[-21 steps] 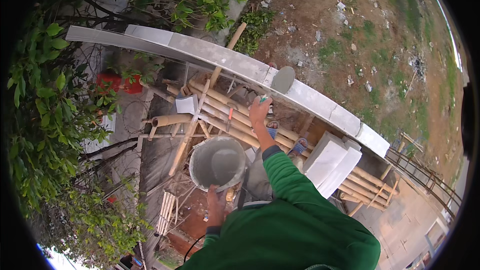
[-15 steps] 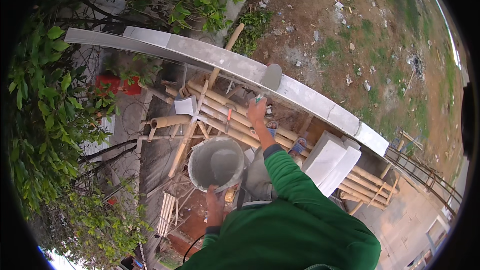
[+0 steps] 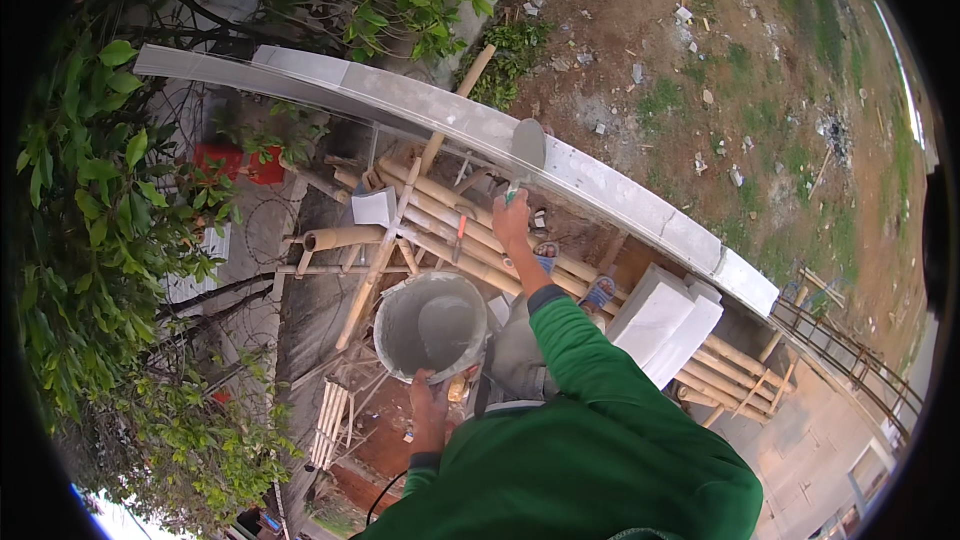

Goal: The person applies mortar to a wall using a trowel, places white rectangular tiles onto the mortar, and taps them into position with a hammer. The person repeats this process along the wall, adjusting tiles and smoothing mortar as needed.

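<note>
My right hand is closed round the green handle of a trowel. The trowel's grey, rounded blade lies over the top of a pale block wall, which curves across the view. At the near rim of a mortar-crusted bucket, my left hand grips the edge with its fingers. Wet grey mortar sits in the bottom of the bucket.
Below the wall runs a bamboo scaffold with an orange-handled tool on it. White blocks are stacked to the right, and a small white block rests left. Leafy branches crowd the left side.
The trowel blade has slid a little to the left along the wall top, and its handle has turned slightly. My left hand stays on the bucket rim.
</note>
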Tool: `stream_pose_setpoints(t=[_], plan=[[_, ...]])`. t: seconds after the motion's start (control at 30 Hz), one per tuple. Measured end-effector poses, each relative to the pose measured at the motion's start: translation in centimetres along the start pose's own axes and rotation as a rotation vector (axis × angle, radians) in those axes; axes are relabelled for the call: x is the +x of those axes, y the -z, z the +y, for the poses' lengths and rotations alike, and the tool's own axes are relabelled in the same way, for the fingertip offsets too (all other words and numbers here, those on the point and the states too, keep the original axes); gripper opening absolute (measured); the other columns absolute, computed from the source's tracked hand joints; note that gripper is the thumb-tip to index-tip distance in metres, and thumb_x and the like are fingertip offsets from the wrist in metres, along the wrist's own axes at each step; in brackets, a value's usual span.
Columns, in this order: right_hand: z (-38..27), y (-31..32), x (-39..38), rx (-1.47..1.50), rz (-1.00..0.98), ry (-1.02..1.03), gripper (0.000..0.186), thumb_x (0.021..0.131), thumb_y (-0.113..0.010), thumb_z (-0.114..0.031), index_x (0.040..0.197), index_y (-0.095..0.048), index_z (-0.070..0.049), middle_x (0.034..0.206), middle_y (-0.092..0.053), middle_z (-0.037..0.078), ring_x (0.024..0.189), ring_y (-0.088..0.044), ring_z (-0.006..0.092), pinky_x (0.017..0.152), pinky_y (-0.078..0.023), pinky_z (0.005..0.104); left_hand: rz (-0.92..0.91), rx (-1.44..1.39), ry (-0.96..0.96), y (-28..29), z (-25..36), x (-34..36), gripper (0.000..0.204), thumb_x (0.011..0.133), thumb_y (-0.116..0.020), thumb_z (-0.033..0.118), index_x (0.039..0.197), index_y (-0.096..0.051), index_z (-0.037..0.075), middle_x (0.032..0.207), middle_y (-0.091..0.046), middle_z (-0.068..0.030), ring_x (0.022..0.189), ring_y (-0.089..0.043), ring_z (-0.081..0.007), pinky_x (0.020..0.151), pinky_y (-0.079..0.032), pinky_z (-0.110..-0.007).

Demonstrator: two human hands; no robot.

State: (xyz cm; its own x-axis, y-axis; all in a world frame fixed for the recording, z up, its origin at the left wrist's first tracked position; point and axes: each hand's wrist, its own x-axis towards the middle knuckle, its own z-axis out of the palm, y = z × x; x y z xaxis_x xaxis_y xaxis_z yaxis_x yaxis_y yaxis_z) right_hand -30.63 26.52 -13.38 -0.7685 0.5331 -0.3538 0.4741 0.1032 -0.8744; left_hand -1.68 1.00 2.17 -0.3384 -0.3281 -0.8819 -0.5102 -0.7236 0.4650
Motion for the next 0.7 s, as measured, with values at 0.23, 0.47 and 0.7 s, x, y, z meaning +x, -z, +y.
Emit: stream_pose_setpoints(t=[0.23,0.47,0.7], plan=[[3.6,0.7,1.8,0.082,0.034,-0.142,0.035,0.104,-0.057,-0.022,0.118,-0.04,0.005,0.092,-0.065,0.034,0.093,-0.064,0.0561,0.081,-0.047,0.0606,0.018,-0.01,-0.008,1.5,-0.2,0.6,0.042,0.083,-0.062,0.002,0.123,-0.055,-0.007,0.127,-0.062,-0.0222,0.122,-0.063,-0.043,0.113,-0.051,-0.06],[1.5,2.5,0.6,0.026,0.028,-0.018,0.036,0.101,-0.059,-0.019,0.122,-0.041,0.005,0.084,-0.067,0.032,0.086,-0.066,0.0569,0.08,-0.051,0.0609,0.012,-0.01,0.041,1.9,-0.5,1.3,0.033,0.083,-0.065,0.004,0.114,-0.059,-0.003,0.118,-0.064,-0.0174,0.119,-0.064,-0.0399,0.113,-0.051,-0.06],[-0.2,2.0,3.2,0.202,-0.003,-0.214,0.041,0.099,-0.061,-0.019,0.126,-0.043,0.007,0.092,-0.07,0.036,0.092,-0.068,0.057,0.083,-0.051,0.0609,0.056,-0.034,0.012,2.1,-0.5,0.9,0.035,0.086,-0.063,0.005,0.119,-0.056,-0.005,0.127,-0.062,-0.0212,0.124,-0.062,-0.0433,0.112,-0.052,-0.062]])
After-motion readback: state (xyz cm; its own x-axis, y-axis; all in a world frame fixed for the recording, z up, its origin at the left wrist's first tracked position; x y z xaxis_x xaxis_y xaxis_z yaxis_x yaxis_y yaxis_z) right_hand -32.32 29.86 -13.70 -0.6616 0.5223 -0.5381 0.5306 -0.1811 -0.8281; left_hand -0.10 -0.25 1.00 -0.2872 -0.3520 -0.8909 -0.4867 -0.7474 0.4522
